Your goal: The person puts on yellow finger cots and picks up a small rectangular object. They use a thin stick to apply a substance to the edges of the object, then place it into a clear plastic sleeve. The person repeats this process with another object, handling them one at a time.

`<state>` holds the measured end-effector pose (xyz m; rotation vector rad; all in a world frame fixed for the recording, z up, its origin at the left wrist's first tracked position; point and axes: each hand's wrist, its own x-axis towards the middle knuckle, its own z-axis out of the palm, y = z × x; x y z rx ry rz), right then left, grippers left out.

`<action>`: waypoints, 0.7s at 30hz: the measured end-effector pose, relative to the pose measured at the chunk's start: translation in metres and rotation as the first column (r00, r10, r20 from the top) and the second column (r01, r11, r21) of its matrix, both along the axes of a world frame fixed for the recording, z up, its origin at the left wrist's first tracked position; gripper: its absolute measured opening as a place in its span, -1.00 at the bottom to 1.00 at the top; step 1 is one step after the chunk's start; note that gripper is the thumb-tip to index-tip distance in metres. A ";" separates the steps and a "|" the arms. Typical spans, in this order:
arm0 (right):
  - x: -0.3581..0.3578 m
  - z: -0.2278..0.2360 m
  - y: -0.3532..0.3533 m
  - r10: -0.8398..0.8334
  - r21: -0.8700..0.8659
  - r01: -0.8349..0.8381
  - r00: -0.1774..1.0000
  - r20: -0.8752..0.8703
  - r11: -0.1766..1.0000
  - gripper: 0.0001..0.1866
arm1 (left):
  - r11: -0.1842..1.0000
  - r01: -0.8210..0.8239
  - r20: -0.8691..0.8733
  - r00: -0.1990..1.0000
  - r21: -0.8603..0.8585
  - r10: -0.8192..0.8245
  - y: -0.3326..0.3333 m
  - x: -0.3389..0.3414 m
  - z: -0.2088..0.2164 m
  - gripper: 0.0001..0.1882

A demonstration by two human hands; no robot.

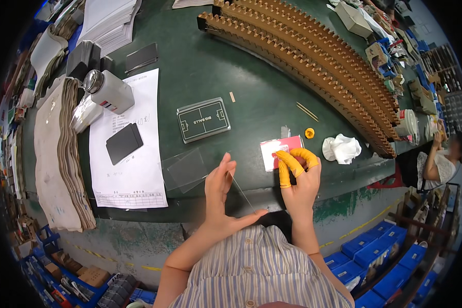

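My left hand [219, 197] grips a thin clear sheet [242, 191] by its edges, between the stretched thumb and the fingertips. The sheet is seen almost edge-on. Yellow finger cots cover several fingers of my right hand [300, 179]. Those fingers are bent together over a red and white packet [268, 156] on the table; whatever may be between them is hidden. More clear sheets [186, 170] lie flat left of my left hand. Beyond them is a stack of black cards [204, 120] with a white pitch drawing on top.
On the green table [251, 66], long brown slotted racks [303, 56] curve along the far right. A crumpled white cloth [341, 149], yellow cot [309, 133] and thin sticks [307, 111] lie rightward. Leftward are a printed sheet [149, 187], grey bottle [115, 92], black cards [124, 143] and cloth pile [56, 159].
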<state>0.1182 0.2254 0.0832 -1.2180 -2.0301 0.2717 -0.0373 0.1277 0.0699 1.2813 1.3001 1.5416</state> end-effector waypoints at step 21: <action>0.000 -0.003 -0.001 -0.020 0.018 0.019 0.998 0.067 1.000 -0.72 | 0.999 -0.010 -0.041 0.999 0.052 0.013 0.004 -0.003 0.004 0.17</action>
